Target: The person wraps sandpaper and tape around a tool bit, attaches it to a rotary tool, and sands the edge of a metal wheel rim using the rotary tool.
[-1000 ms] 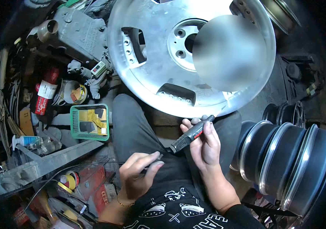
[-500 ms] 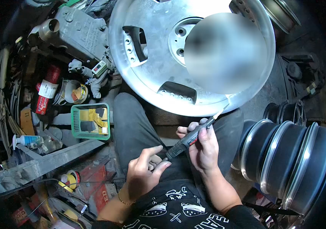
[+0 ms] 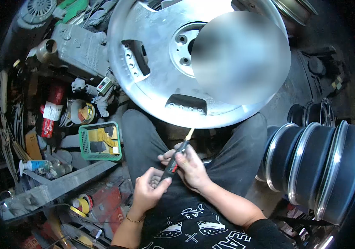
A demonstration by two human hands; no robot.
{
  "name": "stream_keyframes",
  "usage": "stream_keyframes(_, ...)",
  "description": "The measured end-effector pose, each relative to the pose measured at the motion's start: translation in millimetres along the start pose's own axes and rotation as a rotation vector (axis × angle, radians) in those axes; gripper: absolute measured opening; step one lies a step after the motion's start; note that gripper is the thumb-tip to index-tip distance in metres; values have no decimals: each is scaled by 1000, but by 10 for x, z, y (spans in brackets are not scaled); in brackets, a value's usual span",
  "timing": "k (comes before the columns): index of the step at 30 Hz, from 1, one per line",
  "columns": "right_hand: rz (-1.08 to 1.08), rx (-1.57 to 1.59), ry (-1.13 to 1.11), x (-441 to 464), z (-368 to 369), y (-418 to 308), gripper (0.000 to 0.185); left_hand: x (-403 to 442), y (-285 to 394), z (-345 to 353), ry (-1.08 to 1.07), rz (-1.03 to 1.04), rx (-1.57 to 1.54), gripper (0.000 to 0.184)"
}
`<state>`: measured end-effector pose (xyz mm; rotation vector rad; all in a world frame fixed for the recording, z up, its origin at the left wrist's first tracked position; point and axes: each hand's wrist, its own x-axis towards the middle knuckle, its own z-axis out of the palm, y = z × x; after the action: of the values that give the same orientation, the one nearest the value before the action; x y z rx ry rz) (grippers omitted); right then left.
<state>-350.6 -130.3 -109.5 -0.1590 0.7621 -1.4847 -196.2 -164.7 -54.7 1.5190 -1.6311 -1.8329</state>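
Note:
A dark handheld rotary tool (image 3: 170,168) with a red mark points up and away, its thin pale tip just short of the wheel's near edge. My right hand (image 3: 192,171) is closed round its front part, thumb on top. The fingers of my left hand (image 3: 149,187) are closed at its rear end. Beyond both hands a large silver wheel rim (image 3: 156,85) leans above my knees, with dark slots and bolt holes. A blurred round patch hides part of its right side.
On the left are a green basket (image 3: 84,152) of sanding pieces, a bucket (image 3: 76,108), a red roll (image 3: 52,114) and a grey metal beam (image 3: 65,179). Several wheel rims (image 3: 310,162) stand in a row on the right. A grey machine housing (image 3: 77,45) is at upper left.
Both hands and the tool have moved left and down, and the tool points more steeply upward. Its tip no longer overlaps the wheel's edge. The view has shifted slightly.

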Motion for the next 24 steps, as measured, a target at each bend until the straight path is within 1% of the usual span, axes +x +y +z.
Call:
stream_keyframes(2, 26, -38, -17, 34, 2, 67, 34, 9, -16, -34, 27, -124, -152, 17)
stream_keyframes(3, 47, -22, -32, 67, -13, 91, 35, -1, -49, -34, 47, -140, -144, 18)
stream_keyframes(7, 48, -44, -95, 171, -10, 124, 36, -33, -71, -31, 96, -153, -144, 21)
stream_keyframes(9, 111, -96, -81, 208, 13, 105, 35, -24, -97, -59, 70, -105, -164, 20)
stream_keyframes(11, 125, -107, -96, 255, -2, 80, 38, -8, -78, -70, 61, -86, -167, 20)
stream_keyframes(12, 133, -127, -109, 284, -4, 52, 40, 5, -56, -70, 86, -133, -97, 19)
stream_keyframes(13, 169, -139, -64, 296, -3, -1, 35, 29, -37, -70, 109, -179, -28, 18)
stream_keyframes(14, 169, -130, -63, 334, -29, -70, 35, 59, -28, -69, 109, -183, -20, 18)
stream_keyframes(16, 300, -281, -54, 428, -92, -203, 37, 105, -12, -72, 154, -145, 162, 15)
stream_keyframes(17, 332, -308, -55, 455, -104, -227, 40, 120, 7, -73, 151, -153, 171, 15)
stream_keyframes(18, 334, -298, -53, 490, -110, -254, 40, 135, 39, -77, 149, -150, 280, 21)
stream_keyframes(19, 392, -308, -43, 527, -112, -280, 40, 146, 72, -81, 147, -146, 389, 28)
stream_keyframes(20, 451, -316, -36, 560, -102, -299, 41, 150, 110, -77, 148, -151, 399, 28)
stream_keyframes(22, 430, -284, -7, 611, -69, -319, 38, 147, 173, -49, 250, -50, 568, 35)
stream_keyframes(23, 451, -254, -2, 653, -81, -324, 35, 139, 161, -21, 393, 187, 693, 42)
stream_keyframes(24, 471, -227, 7, 692, -102, -330, 32, 126, 420, 52, 533, 418, 923, 49)
